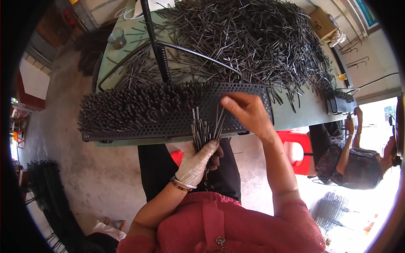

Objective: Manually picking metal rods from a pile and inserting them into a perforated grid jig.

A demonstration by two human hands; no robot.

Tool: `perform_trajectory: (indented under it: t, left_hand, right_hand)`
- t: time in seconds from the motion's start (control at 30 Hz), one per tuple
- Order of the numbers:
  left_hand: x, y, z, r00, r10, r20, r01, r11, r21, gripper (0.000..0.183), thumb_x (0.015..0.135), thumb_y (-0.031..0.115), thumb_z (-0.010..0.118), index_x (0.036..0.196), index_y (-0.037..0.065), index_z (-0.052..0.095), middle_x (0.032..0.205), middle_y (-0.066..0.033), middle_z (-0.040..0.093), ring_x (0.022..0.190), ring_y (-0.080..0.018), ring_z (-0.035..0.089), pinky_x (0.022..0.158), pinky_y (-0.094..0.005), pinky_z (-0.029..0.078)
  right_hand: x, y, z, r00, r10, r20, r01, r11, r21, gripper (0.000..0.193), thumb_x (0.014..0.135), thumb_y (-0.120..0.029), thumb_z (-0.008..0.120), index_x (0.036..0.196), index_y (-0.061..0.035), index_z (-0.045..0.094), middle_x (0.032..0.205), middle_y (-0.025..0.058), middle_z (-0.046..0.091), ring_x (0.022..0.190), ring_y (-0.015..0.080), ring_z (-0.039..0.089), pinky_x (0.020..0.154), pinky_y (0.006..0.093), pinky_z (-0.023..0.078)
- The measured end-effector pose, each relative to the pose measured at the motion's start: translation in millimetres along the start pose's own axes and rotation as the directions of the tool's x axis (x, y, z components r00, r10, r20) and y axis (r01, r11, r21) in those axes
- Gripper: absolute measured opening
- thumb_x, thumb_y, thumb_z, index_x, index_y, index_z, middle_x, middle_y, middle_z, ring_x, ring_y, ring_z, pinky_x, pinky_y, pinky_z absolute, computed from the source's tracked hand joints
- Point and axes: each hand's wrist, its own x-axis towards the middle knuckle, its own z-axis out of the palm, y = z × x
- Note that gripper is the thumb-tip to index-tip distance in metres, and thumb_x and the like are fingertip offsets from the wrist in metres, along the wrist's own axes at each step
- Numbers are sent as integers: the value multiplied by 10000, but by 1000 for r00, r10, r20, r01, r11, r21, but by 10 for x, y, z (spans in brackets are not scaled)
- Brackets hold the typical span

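Thin dark rods (pixel 253 46) cover much of the green counter (pixel 301 119), heaped in a loose tangle across its far middle and right and more thinly scattered on the left. Along the counter's near edge sits a long black perforated rack (pixel 253 89); its left part is densely filled with upright rods, while many holes on the right stand open. A black metal bar (pixel 198 55) arches over the far side of the rack, beside a tall notched post (pixel 161 63).

At the right, a co-worker (pixel 358 166) in dark clothing reaches toward a second rack (pixel 341 104) at the counter's right end. A red plastic stool (pixel 301 166) stands near the counter, right of the person. A cardboard box (pixel 322 24) is at the far right, and a glass cup (pixel 117 40) is at the far left of the counter.

The left hand (pixel 196 166), in a pale, soiled glove, has its fingers closed around a bundle (pixel 201 134) of rods, roughly upright just before the rack's near edge. The bare right hand (pixel 249 111) is above the rack's right part, thumb and forefinger together near rods leaning out of the bundle; whether they pinch one, I cannot tell. Bracelets (pixel 182 184) circle the left wrist.
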Motion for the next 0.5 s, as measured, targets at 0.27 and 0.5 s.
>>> perform_trajectory:
  t: [0.27,0.5]
  left_hand:
    - [60,57,27,995,7,95,-14,997,75,263,924,282,633,1037,48,593,786,-31,630,588,-76,565,518,-218,465]
    - [83,52,-16,992,-16,128,29,995,-100,274,929,257,626,1098,43,600,833,-45,639,645,-100,586,567,-240,475]
  right_hand:
    - [-15,29,-69,976,116,187,-172,932,320,249,914,-211,661,927,32,708,859,66,703,791,89,610,736,247,481]
    - [24,1,-138,988,79,-131,-28,934,356,256,924,-211,643,949,37,702,869,79,701,782,96,619,722,241,488]
